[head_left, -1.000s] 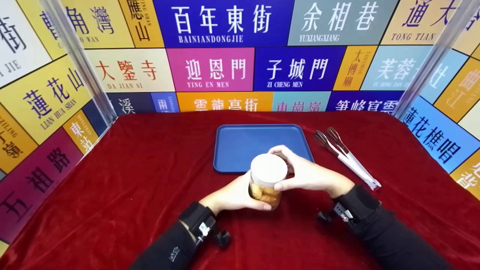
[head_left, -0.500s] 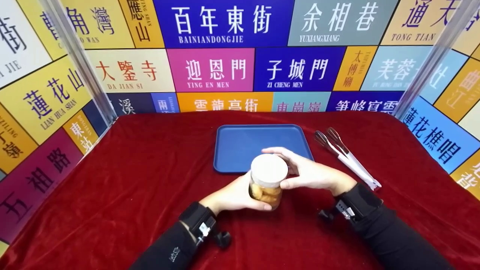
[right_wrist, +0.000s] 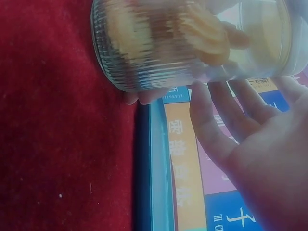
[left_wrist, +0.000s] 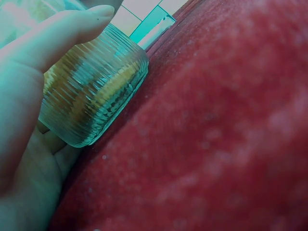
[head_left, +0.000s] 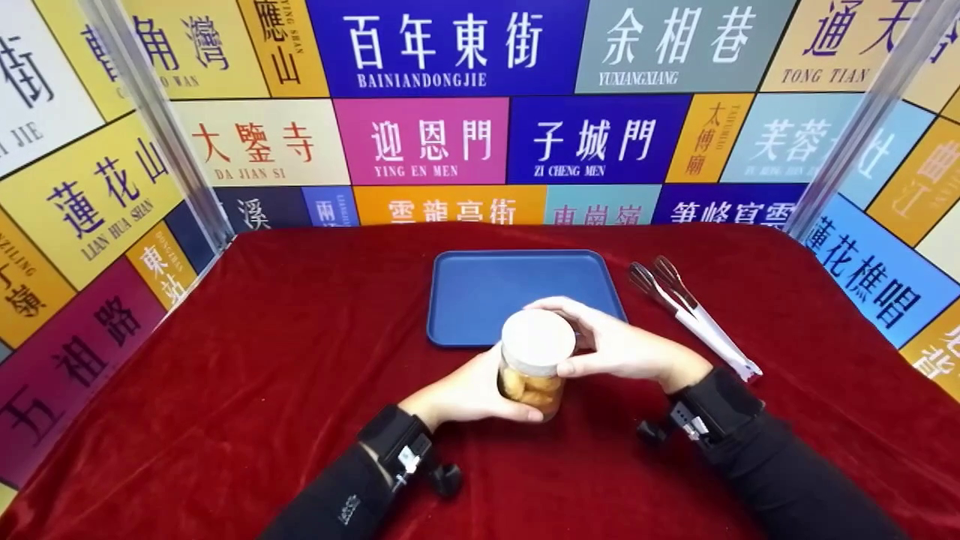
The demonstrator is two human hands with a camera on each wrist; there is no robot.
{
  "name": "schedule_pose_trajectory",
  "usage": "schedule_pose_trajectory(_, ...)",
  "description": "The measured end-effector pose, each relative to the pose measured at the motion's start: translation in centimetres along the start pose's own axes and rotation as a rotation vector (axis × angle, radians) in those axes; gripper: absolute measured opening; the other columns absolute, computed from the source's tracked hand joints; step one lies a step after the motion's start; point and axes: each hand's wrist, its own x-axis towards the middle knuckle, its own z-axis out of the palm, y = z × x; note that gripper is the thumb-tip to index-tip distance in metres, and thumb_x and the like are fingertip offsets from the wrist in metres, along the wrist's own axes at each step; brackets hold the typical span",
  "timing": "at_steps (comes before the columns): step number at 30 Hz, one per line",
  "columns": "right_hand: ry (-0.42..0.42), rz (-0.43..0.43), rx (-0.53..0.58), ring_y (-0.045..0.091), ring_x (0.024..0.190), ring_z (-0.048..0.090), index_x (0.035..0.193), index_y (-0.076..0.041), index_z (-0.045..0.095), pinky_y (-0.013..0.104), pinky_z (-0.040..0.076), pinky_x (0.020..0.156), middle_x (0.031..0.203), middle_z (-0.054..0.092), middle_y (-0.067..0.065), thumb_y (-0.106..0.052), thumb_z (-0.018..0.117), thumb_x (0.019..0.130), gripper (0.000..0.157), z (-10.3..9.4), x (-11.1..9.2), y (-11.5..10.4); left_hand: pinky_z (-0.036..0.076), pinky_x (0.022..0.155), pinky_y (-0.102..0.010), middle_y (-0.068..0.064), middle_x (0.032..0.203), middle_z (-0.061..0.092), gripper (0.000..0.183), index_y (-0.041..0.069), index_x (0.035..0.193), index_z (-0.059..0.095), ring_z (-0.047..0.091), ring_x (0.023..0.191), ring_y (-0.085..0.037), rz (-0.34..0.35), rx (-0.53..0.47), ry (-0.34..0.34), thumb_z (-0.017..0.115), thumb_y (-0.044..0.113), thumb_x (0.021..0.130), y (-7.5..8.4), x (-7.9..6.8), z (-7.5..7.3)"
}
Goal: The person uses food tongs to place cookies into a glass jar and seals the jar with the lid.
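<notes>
A ribbed glass jar with a white lid stands in the middle of the red cloth, near the blue tray. Golden piped cookies show through its glass. My left hand grips the jar's body, with the thumb across its near side. The left wrist view shows that hand wrapped around the ribbed glass. My right hand holds the lid's rim from the right, thumb at the near side and fingers at the far side. Part of those fingers is hidden behind the lid.
The blue tray lies just beyond the jar. To its right are tongs with white handles and brown tips. Red velvet cloth covers the table, and panels of coloured signs stand around it.
My right hand's thumb and fingers first shifted outward around the lid, with the fingers straightening, then came back in against its rim. The left hand and the jar stay in place.
</notes>
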Motion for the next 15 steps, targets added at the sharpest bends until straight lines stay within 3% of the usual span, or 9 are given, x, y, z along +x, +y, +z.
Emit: schedule_pose_trajectory(15,0.13,0.085,-0.18,0.025,0.129,0.058,0.142,-0.006,0.039,0.029,0.051,0.107,0.14,0.06,0.01,-0.019,0.092,0.086,0.078,1.03,0.1,-0.75,0.042,0.119,-0.037,0.004,0.142,0.06,0.095,0.022,0.155,0.041,0.057,0.133,-0.015,0.024,-0.004,0.002,0.096,0.014,0.078,0.01,0.09,-0.05)
